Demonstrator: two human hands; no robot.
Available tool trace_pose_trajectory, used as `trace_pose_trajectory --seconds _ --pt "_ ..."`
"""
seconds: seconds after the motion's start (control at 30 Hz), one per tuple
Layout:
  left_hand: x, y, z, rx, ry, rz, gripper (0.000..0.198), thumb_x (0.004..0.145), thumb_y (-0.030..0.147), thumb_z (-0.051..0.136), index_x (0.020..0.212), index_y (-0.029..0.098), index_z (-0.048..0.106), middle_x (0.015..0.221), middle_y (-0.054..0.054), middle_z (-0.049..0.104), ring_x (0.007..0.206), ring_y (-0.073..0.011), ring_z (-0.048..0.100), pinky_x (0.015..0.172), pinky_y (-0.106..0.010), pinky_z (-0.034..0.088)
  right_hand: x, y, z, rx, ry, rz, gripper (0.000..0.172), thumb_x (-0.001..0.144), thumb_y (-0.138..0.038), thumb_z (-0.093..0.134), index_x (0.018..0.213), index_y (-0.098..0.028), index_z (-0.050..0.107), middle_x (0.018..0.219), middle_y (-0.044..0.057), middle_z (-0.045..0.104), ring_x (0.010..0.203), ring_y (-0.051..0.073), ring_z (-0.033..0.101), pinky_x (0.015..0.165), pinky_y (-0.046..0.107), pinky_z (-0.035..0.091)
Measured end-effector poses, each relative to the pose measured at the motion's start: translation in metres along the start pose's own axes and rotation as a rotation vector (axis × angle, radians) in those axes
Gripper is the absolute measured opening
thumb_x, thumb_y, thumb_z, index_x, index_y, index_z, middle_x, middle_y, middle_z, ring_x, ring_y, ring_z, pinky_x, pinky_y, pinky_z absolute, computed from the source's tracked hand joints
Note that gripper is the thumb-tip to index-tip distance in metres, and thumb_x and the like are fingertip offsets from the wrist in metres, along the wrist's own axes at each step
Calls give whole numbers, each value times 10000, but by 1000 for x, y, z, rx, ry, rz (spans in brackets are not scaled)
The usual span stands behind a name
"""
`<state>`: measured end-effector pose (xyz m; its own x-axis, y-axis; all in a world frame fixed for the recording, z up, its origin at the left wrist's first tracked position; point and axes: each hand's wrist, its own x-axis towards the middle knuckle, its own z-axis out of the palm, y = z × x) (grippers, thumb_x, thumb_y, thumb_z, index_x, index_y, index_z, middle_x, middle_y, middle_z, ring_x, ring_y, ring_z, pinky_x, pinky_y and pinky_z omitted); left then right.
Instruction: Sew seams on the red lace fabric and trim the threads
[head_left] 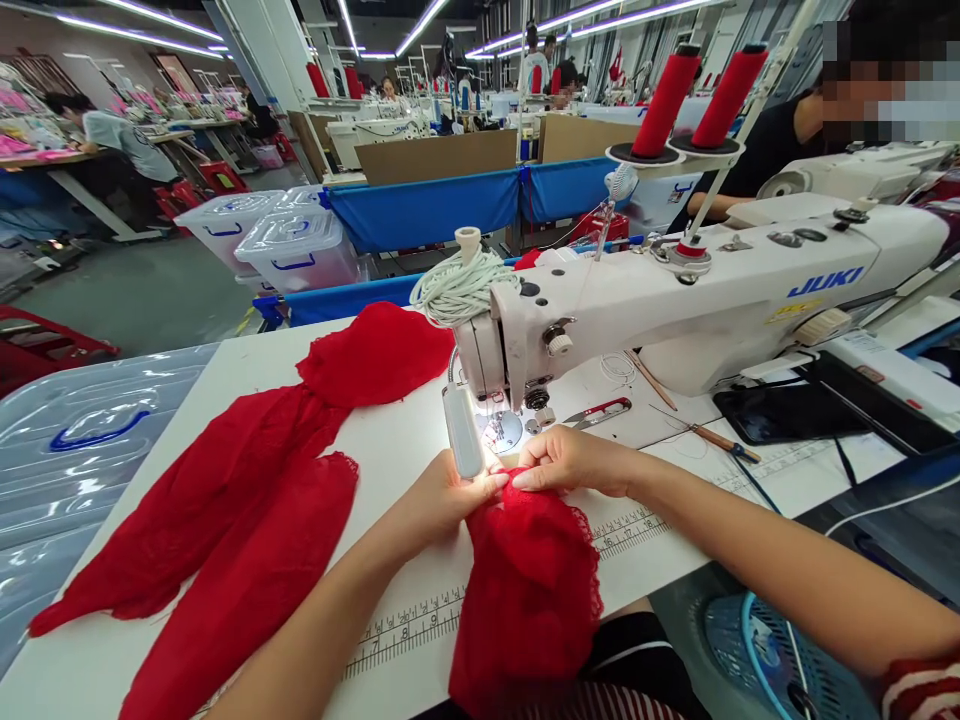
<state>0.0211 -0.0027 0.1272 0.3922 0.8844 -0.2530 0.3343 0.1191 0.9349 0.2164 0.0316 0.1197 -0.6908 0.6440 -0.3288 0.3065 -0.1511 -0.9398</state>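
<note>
A red lace-edged fabric piece (525, 580) hangs over the table's front edge, its upper end pinched between both hands. My left hand (457, 490) is closed on that end from the left, thumb on top, partly behind the lamp. Closed on the same end from the right is my right hand (566, 462), thumb and fingertips together. Both hands are just in front of the needle area of the white sewing machine (675, 280). A small lit lamp (463, 430) shines on the metal needle plate (501, 430). More red fabric (247, 480) lies spread on the left of the table.
Right of the needle lie red-handled snips (604, 412), a wooden-handled tool (726, 440) and a black phone-like slab (791, 412). A ruler strip (409, 628) runs along the table front. Clear plastic boxes (296, 240) stand beyond; a co-worker (795, 140) sits at the right.
</note>
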Motion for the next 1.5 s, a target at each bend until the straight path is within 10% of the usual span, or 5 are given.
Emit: trace_pose_trajectory --seconds 0.3,1.5 --pt "11 -5 16 461 396 -90 153 785 337 505 673 233 518 574 35 529 560 -162 479 546 -262 304 9 14 16 -765 574 -129 108 772 -201 516 854 -215 585 584 -47 569 509 110 443 505 243 247" --pt "19 -5 19 708 507 -163 164 857 370 450 796 272 566 768 58 670 680 -165 608 565 -263 342 8 23 23 -984 637 -225 281 851 -168 459 955 -255 705 783 6 690 708 146 556 581 247 297"
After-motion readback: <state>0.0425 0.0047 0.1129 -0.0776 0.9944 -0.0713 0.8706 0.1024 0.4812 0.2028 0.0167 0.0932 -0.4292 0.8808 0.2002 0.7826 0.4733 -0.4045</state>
